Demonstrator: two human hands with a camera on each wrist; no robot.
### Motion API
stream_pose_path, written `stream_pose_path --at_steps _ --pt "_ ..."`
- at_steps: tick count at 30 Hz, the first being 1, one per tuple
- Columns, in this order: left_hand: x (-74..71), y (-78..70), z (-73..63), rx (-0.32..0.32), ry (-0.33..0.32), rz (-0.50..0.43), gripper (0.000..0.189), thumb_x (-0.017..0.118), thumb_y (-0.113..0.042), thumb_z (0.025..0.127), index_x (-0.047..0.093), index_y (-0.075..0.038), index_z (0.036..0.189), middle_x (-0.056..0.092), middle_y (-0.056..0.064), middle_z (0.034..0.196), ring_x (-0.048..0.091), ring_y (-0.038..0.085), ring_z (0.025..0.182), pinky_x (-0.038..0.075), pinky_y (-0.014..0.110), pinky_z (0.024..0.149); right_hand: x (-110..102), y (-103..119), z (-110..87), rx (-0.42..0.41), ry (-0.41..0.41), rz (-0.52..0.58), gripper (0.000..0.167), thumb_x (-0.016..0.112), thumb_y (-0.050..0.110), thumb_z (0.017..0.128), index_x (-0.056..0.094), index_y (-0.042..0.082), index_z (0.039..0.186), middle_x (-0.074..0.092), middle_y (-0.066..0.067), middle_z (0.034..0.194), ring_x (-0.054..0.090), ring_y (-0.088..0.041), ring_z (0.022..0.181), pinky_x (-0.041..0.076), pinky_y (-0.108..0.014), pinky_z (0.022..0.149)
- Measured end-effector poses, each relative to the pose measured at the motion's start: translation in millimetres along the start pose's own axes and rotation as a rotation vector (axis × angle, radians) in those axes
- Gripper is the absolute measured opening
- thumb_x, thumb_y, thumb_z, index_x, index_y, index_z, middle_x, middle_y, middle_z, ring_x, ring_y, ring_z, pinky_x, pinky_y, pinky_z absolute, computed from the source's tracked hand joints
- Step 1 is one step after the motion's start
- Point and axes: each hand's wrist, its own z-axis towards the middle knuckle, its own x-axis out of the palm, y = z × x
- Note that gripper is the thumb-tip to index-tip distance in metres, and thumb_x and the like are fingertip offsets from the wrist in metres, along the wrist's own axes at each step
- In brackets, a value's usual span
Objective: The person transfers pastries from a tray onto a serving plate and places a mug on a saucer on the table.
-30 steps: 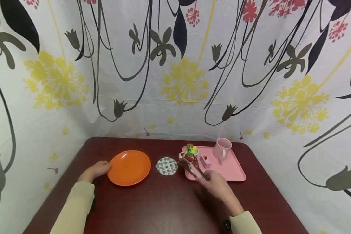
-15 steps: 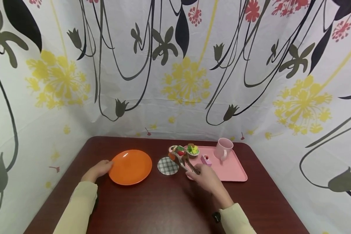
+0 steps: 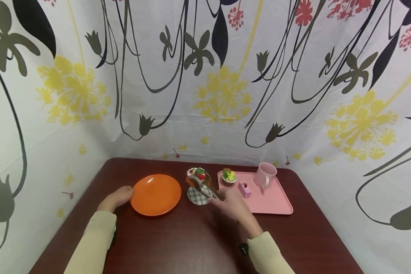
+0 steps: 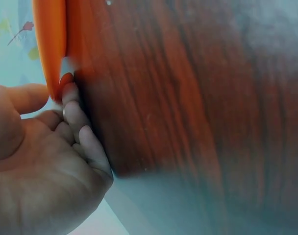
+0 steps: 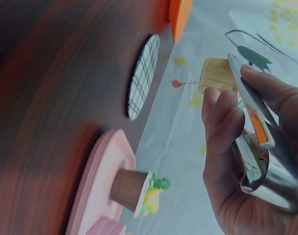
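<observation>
At the left, my left hand (image 3: 119,196) pinches the near-left rim of an orange plate (image 3: 155,195), thumb on one face and fingers under the edge in the left wrist view. My right hand (image 3: 233,205) grips metal tongs (image 5: 281,171). Between the tongs' tips is a small toy dessert cup (image 3: 196,173), topped with red, green and white pieces; its tan side (image 5: 217,73) faces the right wrist camera. The dessert is held up near the back edge of a round checked coaster (image 3: 196,196), which the tongs partly cover in the head view.
On the right, a pink tray (image 3: 272,199) bears a pink mug (image 3: 264,175), a small cake slice (image 3: 244,189) and a brown cup with green and yellow topping (image 3: 229,177). Floral curtains (image 3: 219,140) stand behind and beside the dark wooden table (image 3: 164,239).
My right hand has carried the tongs and the dessert leftward, from above the tray to above the coaster. The left hand stays at the plate's rim; the view has shifted slightly.
</observation>
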Motion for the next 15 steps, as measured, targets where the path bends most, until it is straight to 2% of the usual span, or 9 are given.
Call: stream_pose_path --at_steps 2,3,5,7,9,12,15 --pt "0.4 12.2 11.6 0.022 0.007 0.031 0.036 0.033 -0.030 0.109 0.056 -0.005 0.097 0.052 0.013 0.089 0.050 0.029 0.083 0.043 0.042 0.078 3 2 4.5 -0.013 0.006 -0.015 0.036 0.080 0.048 0.094 0.073 0.014 0.101 0.062 0.002 0.074 0.055 -0.012 0.061 0.045 -0.030 0.055" --pt "0.3 13.0 12.3 0.031 0.015 0.026 0.032 0.035 -0.030 0.108 0.051 -0.008 0.092 0.047 0.009 0.084 0.045 0.027 0.078 0.038 0.040 0.074 4 4 6.8 -0.015 0.016 -0.010 0.038 0.080 0.049 0.094 0.073 0.013 0.102 0.063 0.002 0.074 0.056 -0.012 0.061 0.047 -0.030 0.055" --pt "0.9 14.9 10.7 0.039 0.017 0.030 0.030 0.036 -0.029 0.108 0.050 -0.009 0.090 0.045 0.008 0.082 0.043 0.025 0.075 0.036 0.039 0.073 10 6 10.5 -0.011 0.040 -0.003 0.040 0.079 0.051 0.095 0.073 0.013 0.105 0.064 0.001 0.074 0.057 -0.013 0.059 0.048 -0.031 0.055" --pt "2.1 11.5 6.6 0.040 0.008 0.012 0.029 0.038 -0.027 0.108 0.050 -0.009 0.089 0.045 0.008 0.082 0.042 0.025 0.075 0.036 0.038 0.073 14 9 14.1 -0.014 0.057 0.010 0.042 0.078 0.052 0.095 0.073 0.012 0.107 0.065 0.001 0.076 0.059 -0.013 0.059 0.050 -0.032 0.055" --pt "1.2 -1.8 -5.7 0.032 -0.001 -0.001 0.029 0.040 -0.026 0.109 0.049 -0.007 0.089 0.045 0.008 0.082 0.043 0.024 0.075 0.037 0.038 0.073 18 13 17.4 -0.019 0.073 0.032 0.042 0.077 0.052 0.096 0.073 0.012 0.110 0.067 0.001 0.078 0.061 -0.014 0.059 0.052 -0.033 0.056" --pt "1.5 -4.5 -7.5 0.014 -0.019 -0.017 0.028 0.041 -0.025 0.109 0.050 -0.007 0.089 0.046 0.007 0.083 0.044 0.024 0.077 0.037 0.038 0.074 24 22 22.5 -0.030 0.099 0.062 0.039 0.077 0.050 0.097 0.073 0.014 0.111 0.069 0.001 0.080 0.062 -0.015 0.059 0.054 -0.033 0.057" --pt "-1.2 -1.5 -6.5 0.035 -0.011 -0.018 0.028 0.040 -0.025 0.108 0.049 -0.008 0.088 0.046 0.007 0.082 0.044 0.023 0.075 0.036 0.038 0.073 30 31 28.3 -0.043 0.123 0.071 0.036 0.078 0.049 0.097 0.074 0.016 0.110 0.070 0.000 0.081 0.064 -0.016 0.059 0.055 -0.034 0.057"
